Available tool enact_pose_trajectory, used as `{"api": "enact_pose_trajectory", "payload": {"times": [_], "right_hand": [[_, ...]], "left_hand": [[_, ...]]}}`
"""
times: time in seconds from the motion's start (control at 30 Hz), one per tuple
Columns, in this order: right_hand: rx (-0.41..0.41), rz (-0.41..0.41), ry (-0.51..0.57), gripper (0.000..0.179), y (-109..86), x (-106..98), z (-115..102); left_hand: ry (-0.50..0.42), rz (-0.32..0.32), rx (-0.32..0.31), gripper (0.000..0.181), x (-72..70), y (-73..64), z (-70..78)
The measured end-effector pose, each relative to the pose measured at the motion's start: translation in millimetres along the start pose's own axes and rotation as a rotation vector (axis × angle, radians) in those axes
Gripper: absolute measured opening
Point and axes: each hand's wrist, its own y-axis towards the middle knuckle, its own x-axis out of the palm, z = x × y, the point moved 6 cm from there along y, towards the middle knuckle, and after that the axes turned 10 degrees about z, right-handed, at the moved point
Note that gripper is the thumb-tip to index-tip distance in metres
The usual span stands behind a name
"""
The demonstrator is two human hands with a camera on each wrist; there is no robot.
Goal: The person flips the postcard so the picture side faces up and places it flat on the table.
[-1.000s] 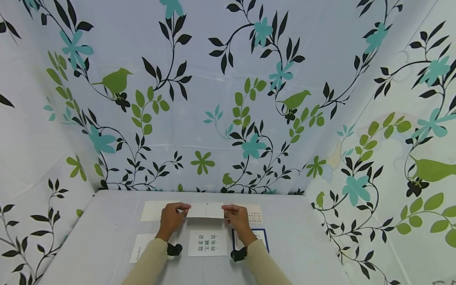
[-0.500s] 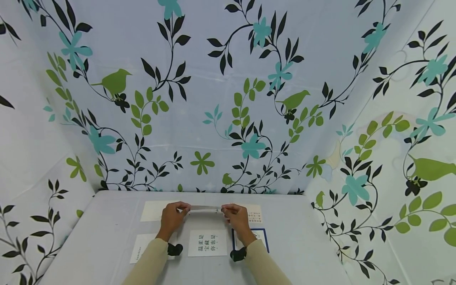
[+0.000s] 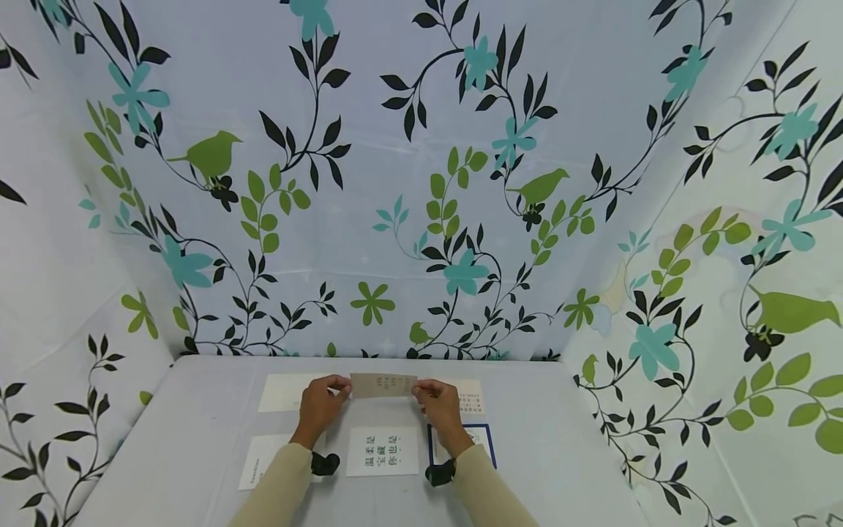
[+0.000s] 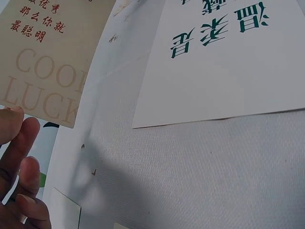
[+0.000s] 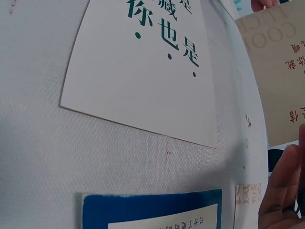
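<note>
A tan card (image 3: pixel 384 386) with red Chinese characters and pale "LUCK" lettering is held up off the table between both hands. My left hand (image 3: pixel 319 410) pinches its left end between thumb and fingertip; the other fingers (image 4: pixel 29 174) are bent below it. At the opposite end my right hand (image 3: pixel 440 411) grips the card, though its fingertips are partly cut off in the right wrist view. Nearer the body, a white card (image 3: pixel 382 468) with large green characters lies flat between the forearms. A blue-bordered card (image 5: pixel 143 202) lies partly beneath my right wrist.
Behind the left hand lies a cream card (image 3: pixel 282 393). Another with small brown print (image 3: pixel 470 395) lies behind the right hand. A white card (image 3: pixel 259 460) is partly covered by the left forearm. Patterned cloth (image 3: pixel 369 219) hangs behind the white table (image 3: pixel 560 454).
The held card has turned between the fingers. A blank whitish face showed first, then it was nearly edge-on, and now the tan printed face shows. Both hands stay nearly in place.
</note>
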Motion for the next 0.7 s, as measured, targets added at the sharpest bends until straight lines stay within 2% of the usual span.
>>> {"api": "enact_pose_trajectory", "payload": {"times": [0.17,0.4,0.57,0.7], "right_hand": [[-0.012,0.017,-0.014,0.01,-1.7,-0.5,-1.1],[-0.008,0.035,-0.017,0.011,-2.6,0.7,0.9],[-0.01,0.026,-0.003,0.01,-3.1,2.3,1.8],[-0.014,0.007,0.018,0.013,-4.9,4.1,2.0]], "left_hand": [[-0.018,0.013,0.002,0.01,-1.8,-2.1,3.5],[-0.053,-0.009,-0.018,0.01,-3.7,-4.6,6.1],[-0.062,0.02,-0.017,0.012,-5.5,-5.7,4.3],[-0.08,0.044,-0.05,0.013,-5.5,-6.7,1.1]]}}
